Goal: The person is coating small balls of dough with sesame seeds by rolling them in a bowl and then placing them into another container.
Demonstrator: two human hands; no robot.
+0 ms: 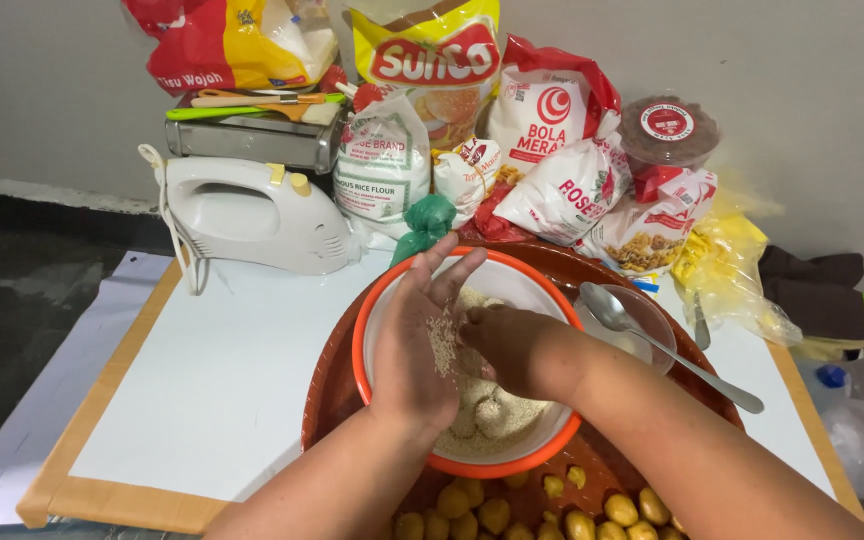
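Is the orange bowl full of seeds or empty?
Partly full. The orange bowl holds a layer of pale seeds over its bottom, with a coated ball in them, and bare white wall above.

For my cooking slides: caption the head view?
Both hands work over an orange-rimmed bowl of sesame seeds.

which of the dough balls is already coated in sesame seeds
The pale ball lying in the orange-rimmed bowl, just below the hands, is covered in seeds. The yellow balls on the brown tray are bare.
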